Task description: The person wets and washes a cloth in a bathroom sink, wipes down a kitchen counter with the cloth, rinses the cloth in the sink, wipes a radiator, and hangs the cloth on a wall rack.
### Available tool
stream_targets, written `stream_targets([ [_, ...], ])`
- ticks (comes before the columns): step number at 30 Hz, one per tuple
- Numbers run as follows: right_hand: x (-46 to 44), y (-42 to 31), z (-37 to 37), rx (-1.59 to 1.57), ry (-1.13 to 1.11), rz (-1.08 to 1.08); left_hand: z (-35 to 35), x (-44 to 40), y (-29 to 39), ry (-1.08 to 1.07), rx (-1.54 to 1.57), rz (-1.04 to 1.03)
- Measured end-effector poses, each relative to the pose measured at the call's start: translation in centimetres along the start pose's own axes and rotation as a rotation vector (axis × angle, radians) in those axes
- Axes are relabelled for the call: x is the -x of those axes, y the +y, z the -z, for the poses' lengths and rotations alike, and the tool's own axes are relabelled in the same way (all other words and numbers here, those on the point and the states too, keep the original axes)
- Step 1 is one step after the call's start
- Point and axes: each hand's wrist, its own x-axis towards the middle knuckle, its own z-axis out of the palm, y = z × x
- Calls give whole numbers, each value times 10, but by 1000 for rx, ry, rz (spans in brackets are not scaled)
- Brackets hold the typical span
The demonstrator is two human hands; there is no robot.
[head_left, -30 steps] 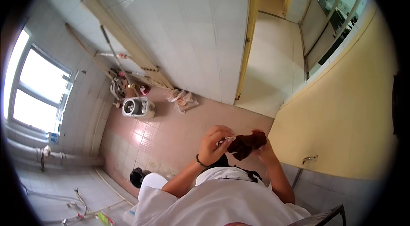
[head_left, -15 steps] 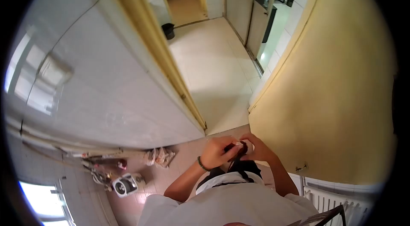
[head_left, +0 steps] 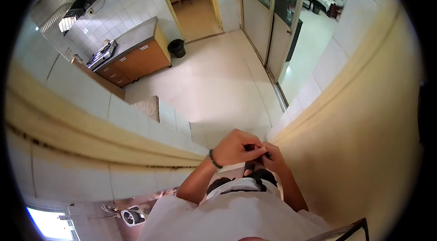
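Note:
My left hand (head_left: pixel 237 148), with a dark beaded bracelet (head_left: pixel 215 159) at its wrist, is closed in front of my waist, thumb and fingertips pinched together. Meeting its fingertips is my right hand (head_left: pixel 275 159), its fingers curled. Between the two hands a small dark thing (head_left: pixel 267 154) shows; its kind is mostly hidden by the fingers.
I stand in a doorway, a yellowish door (head_left: pixel 355 118) to my right and a door frame (head_left: pixel 104 147) to my left. Ahead lie a tiled floor (head_left: pixel 214 77), a black bin (head_left: pixel 176 48), a counter (head_left: pixel 141 56) with a stove (head_left: pixel 103 54), and sliding panels (head_left: pixel 276 36).
I have moved forward into the doorway, and the counter and stove have come into view. Both hands stay together at my waist; the dark thing between them is now more covered.

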Motion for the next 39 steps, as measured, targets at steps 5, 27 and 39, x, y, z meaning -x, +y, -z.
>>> stream_targets([
  [5,-101,13,59,119,152,-45,64,-78,-28,255,-103,-24],
  [27,-640,62,65,-21,-461,-198,487,-189,-231,576,26,305],
  [39,-947,105,-109,-816,-694,-508,574,-169,-369,397,1595,-238],
])
